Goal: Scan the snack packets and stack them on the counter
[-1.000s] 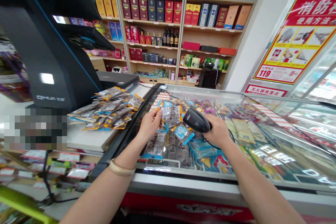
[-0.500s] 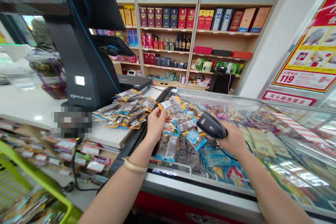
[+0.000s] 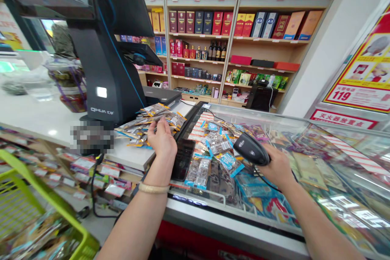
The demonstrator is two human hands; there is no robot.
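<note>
My left hand (image 3: pixel 163 140) is over the near right side of a heap of small snack packets (image 3: pixel 138 128) on the white counter. Its thumb and fingers are slightly apart, and no packet shows between them. In my right hand (image 3: pixel 277 166) is a black handheld barcode scanner (image 3: pixel 251 148), held above the glass freezer top and angled left. Several loose snack packets (image 3: pixel 198 172) with blue and orange edges lie on the glass between my hands. Just right of my left wrist, a black phone (image 3: pixel 185 156) rests at the freezer's edge.
A black checkout terminal (image 3: pixel 112 65) stands behind the heap. A green basket (image 3: pixel 45 195) holding more packets is at lower left. The scanner's cord (image 3: pixel 266 183) trails over the glass freezer top (image 3: pixel 304 142). Shelves of boxed bottles (image 3: pixel 199 22) line the back.
My left hand has moved left from the glass to the heap and no longer pinches the packet it held. My right hand still holds the scanner in nearly the same place.
</note>
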